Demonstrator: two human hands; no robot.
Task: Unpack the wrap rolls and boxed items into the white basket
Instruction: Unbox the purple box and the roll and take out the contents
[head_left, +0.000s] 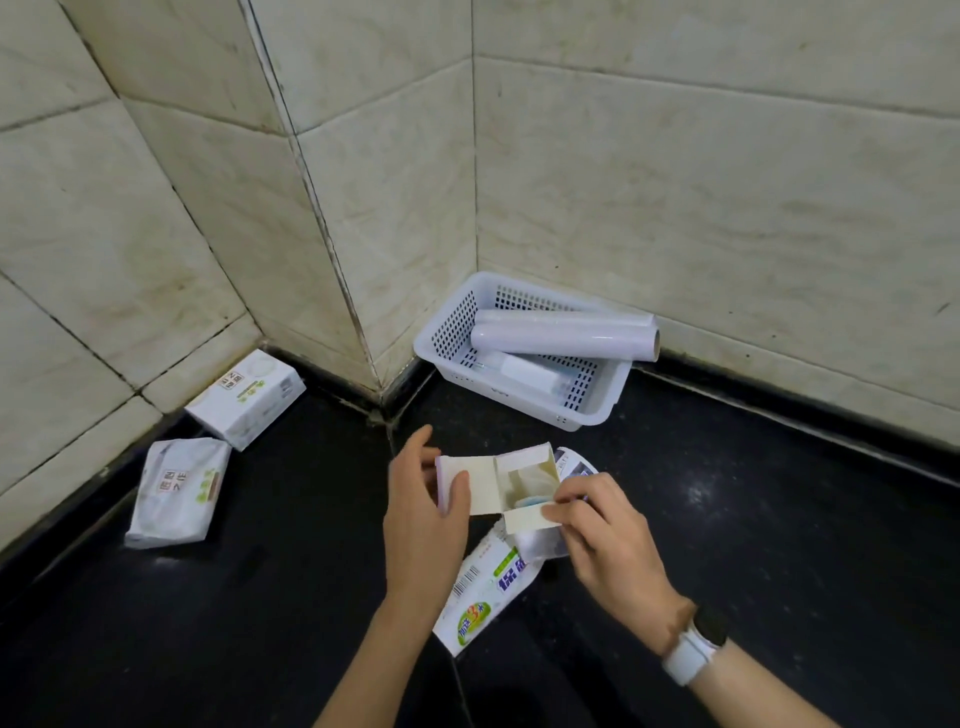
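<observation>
A small cardboard box (498, 480) is held open just in front of the white basket (597, 400), above the black counter (753, 519). The left hand (423, 512) is closed around the box's left end, thumb pressed on the opened lid panel. The right hand (605, 530) is pinched on the near flap (527, 518), thumb and forefinger shut on the card edge. Pale, bag-like contents are seen inside; exactly what they are cannot be told.

In the basket, two wrap rolls (563, 335) are lying across the rim, their right ends overhanging; a white item (530, 370) is seen beneath them.

An empty printed wrapper (488, 587) is lying on the counter nearer than the box, partly under the hands. Well left of the basket, two tissue packs (244, 397) (176, 491) are lying against the tiled wall (208, 208).

Step judged: the box is being opened for emptying. The body should be kept steady by the left hand while the flap is folded fully back, so that the mouth is cleared. The contents are best drawn out gently, not tipped, since thin film snags on card edges. A free spot beside the rolls should be chosen in the basket.
</observation>
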